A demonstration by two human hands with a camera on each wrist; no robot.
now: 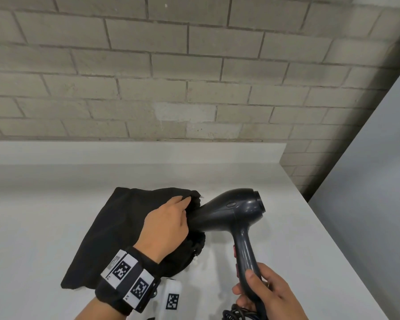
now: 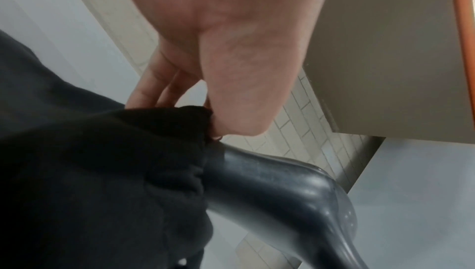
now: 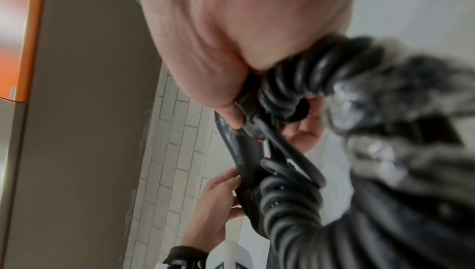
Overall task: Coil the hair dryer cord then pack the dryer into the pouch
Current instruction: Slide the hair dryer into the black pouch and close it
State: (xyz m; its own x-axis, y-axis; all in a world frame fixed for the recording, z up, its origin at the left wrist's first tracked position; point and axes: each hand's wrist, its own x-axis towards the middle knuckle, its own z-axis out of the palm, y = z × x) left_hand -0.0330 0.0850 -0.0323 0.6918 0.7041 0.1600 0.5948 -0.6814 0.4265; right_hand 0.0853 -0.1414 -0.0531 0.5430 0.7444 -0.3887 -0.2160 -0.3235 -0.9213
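Note:
A dark grey hair dryer [image 1: 231,210] hangs above the white counter, its nozzle end pushed into the mouth of a black cloth pouch [image 1: 125,232]. My left hand [image 1: 165,225] pinches the upper rim of the pouch [image 2: 102,172] and holds the mouth apart around the dryer's barrel [image 2: 270,188]. My right hand [image 1: 266,294] grips the lower part of the dryer's handle [image 1: 246,257] together with the coiled black cord [image 3: 290,208], which bunches below the fist [image 1: 238,314]. The nozzle tip is hidden inside the pouch.
The white counter [image 1: 44,227] runs back to a pale brick wall [image 1: 171,77] and ends in an edge at the right [image 1: 333,245]. A white tagged band [image 1: 172,296] lies near the front edge beneath my left wrist.

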